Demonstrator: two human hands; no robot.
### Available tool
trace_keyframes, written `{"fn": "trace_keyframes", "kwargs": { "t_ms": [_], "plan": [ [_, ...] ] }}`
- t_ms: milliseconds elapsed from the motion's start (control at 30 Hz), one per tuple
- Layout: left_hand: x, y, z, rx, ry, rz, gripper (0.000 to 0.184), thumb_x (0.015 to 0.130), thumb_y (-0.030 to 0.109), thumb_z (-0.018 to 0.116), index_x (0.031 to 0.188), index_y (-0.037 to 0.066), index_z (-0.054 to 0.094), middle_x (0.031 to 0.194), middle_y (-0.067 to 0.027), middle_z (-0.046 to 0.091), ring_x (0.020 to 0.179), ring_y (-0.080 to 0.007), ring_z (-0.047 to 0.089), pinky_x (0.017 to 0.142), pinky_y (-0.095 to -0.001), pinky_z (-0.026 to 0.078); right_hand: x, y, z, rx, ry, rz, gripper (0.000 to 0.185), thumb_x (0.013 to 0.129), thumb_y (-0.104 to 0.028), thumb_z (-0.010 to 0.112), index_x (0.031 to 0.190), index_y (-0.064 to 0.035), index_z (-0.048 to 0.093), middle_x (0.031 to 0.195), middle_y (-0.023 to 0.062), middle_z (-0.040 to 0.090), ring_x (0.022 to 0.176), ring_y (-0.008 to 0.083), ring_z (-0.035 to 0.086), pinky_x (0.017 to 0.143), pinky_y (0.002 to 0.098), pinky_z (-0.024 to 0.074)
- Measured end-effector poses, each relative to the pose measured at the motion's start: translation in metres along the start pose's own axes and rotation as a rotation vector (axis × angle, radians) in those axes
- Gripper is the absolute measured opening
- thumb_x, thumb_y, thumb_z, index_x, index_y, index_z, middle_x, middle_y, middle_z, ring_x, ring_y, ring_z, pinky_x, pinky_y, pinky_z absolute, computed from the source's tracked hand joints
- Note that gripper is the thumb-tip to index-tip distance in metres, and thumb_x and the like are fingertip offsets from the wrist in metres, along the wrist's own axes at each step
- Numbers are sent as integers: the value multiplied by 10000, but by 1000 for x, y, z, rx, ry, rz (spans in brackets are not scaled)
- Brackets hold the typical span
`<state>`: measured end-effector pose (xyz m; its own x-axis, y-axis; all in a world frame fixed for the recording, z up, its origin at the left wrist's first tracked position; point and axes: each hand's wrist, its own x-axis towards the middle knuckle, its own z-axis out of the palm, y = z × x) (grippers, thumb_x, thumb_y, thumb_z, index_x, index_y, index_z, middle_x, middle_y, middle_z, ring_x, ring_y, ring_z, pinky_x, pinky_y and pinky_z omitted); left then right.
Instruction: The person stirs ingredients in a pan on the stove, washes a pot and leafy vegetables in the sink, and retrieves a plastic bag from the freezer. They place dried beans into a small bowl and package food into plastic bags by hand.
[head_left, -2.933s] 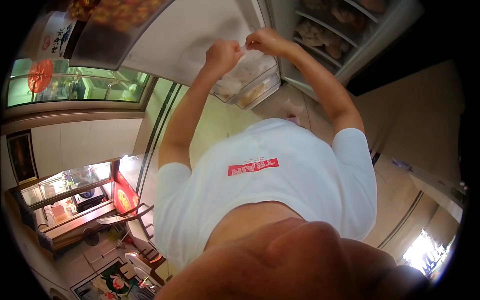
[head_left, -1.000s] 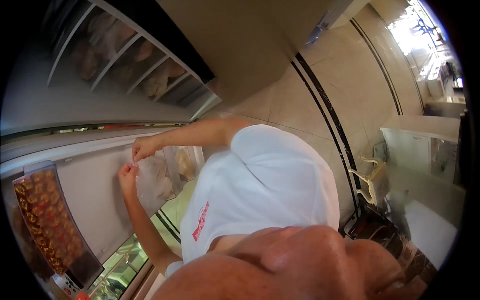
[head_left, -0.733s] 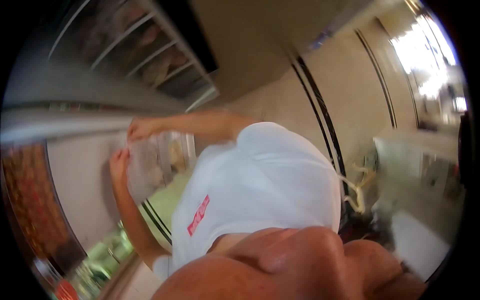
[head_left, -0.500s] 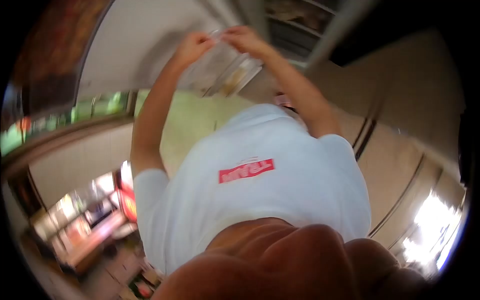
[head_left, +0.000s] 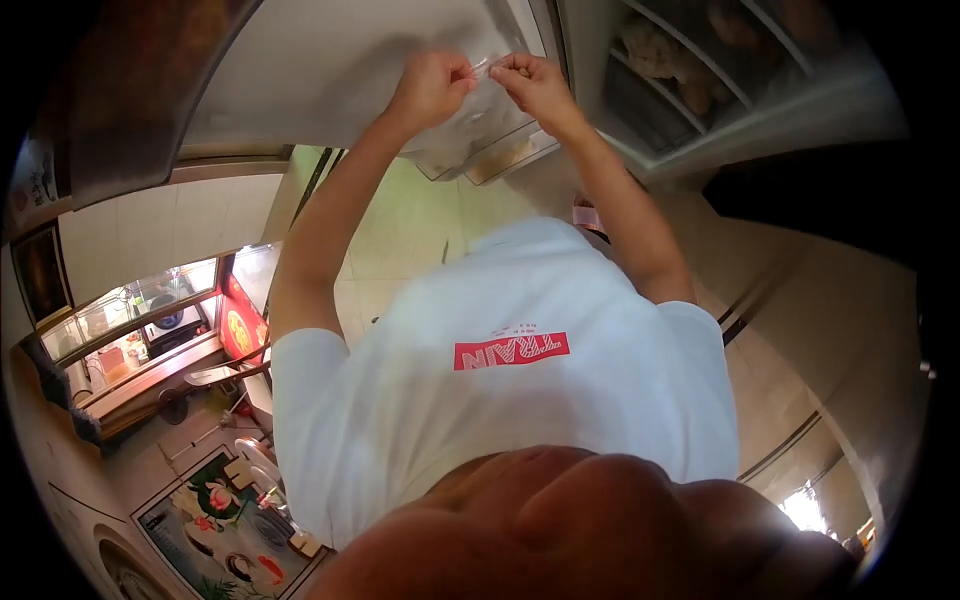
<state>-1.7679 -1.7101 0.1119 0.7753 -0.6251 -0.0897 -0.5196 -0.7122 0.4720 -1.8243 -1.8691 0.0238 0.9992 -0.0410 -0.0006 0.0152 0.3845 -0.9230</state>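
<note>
My left hand point(head_left: 432, 88) and my right hand point(head_left: 538, 92) are raised in front of me, close together. Fingers and thumb of each are pinched on the edge of a clear plastic bag point(head_left: 482, 68), which is stretched across the small gap between them. The bag's lower part seems to hang below the hands, but its outline blends with the pale panel behind. What the bag holds, if anything, I cannot make out.
Behind my hands stands a large white panel point(head_left: 300, 75), with clear-fronted bins point(head_left: 510, 155) low down. To the right, shelves point(head_left: 690, 60) hold pale and brownish items. A dark panel point(head_left: 820, 200) juts in at far right. Tiled floor point(head_left: 400, 215) lies below.
The view has shifted and become sharper. Both hands appear farther right in the picture, still pinching the clear bag. More of the shelves on the right now shows.
</note>
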Motion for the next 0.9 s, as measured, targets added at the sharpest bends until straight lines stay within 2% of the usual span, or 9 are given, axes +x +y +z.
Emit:
{"fn": "trace_keyframes", "kwargs": {
  "t_ms": [100, 200, 300, 400, 500, 600, 700, 800, 900],
  "plan": [
    [-1, -2, 8, -37, 103, 64, 161, 748, 143, 689, 824, 19, 618, 665, -90, 583, 609, -132, 528, 595, -277, 438, 2, 4, -1, -43, 32, -70, 123, 842, -168, 631, 867, -49, 613, 550, -82, 419, 450, 9, 322, 395, 182, 233],
    [-10, 6, -5, 122, 73, 15, 184, 731, 157, 711, 834, 31, 625, 670, -81, 590, 604, -152, 529, 599, -284, 441, 6, 8, -1, -51, 129, -59, 113, 843, -155, 629, 876, -48, 614, 544, -83, 416, 439, 7, 315, 385, 181, 215],
    [-16, -13, -6, 16, 104, -57, 193, 720, 171, 728, 806, 30, 626, 651, -60, 583, 600, -128, 517, 602, -271, 437, 7, -2, -15, 34, 85, 76, 145, 817, -143, 647, 865, -6, 634, 601, -56, 510, 503, 19, 398, 443, 185, 295],
    [-21, -12, -12, -110, 39, -84, 185, 683, 168, 733, 770, 31, 645, 719, -92, 627, 660, -189, 595, 633, -305, 468, 8, 0, -15, 89, 51, 64, 129, 824, -138, 642, 862, -16, 629, 579, -62, 487, 459, 16, 359, 410, 188, 257],
    [-21, -11, -11, -216, -7, -146, 171, 683, 157, 735, 746, 25, 646, 684, -77, 607, 638, -137, 562, 625, -279, 459, 5, 2, -19, 168, -7, 90, 113, 827, -136, 640, 850, -26, 626, 564, -63, 467, 434, 22, 340, 392, 193, 242],
    [-23, -20, -7, -252, -27, -96, 193, 692, 170, 735, 754, 19, 633, 662, -61, 592, 616, -120, 528, 614, -270, 447, 4, 1, -20, 193, -35, 92, 99, 833, -130, 635, 850, -33, 624, 557, -64, 453, 430, 23, 330, 384, 190, 226],
    [-23, -28, -5, -294, -78, 45, 201, 757, 163, 698, 716, 20, 562, 622, 30, 484, 603, -68, 438, 593, -238, 403, 3, 0, -21, 196, -90, 127, 102, 834, -135, 636, 855, -36, 624, 553, -63, 443, 433, 23, 328, 384, 189, 221],
    [-20, -30, -5, -282, -162, 39, 196, 775, 162, 680, 712, 23, 557, 622, 34, 472, 610, -62, 439, 589, -237, 400, 3, 2, -20, 138, -89, 120, 107, 839, -143, 632, 865, -39, 624, 562, -63, 446, 435, 22, 329, 385, 189, 221],
    [-11, -18, -6, -279, -122, -13, 196, 788, 153, 668, 704, 21, 551, 615, 40, 463, 609, -58, 438, 584, -234, 398, 3, 1, -19, 132, -95, 105, 116, 839, -151, 633, 875, -41, 626, 567, -65, 444, 434, 23, 330, 388, 190, 223]
  ]
}}
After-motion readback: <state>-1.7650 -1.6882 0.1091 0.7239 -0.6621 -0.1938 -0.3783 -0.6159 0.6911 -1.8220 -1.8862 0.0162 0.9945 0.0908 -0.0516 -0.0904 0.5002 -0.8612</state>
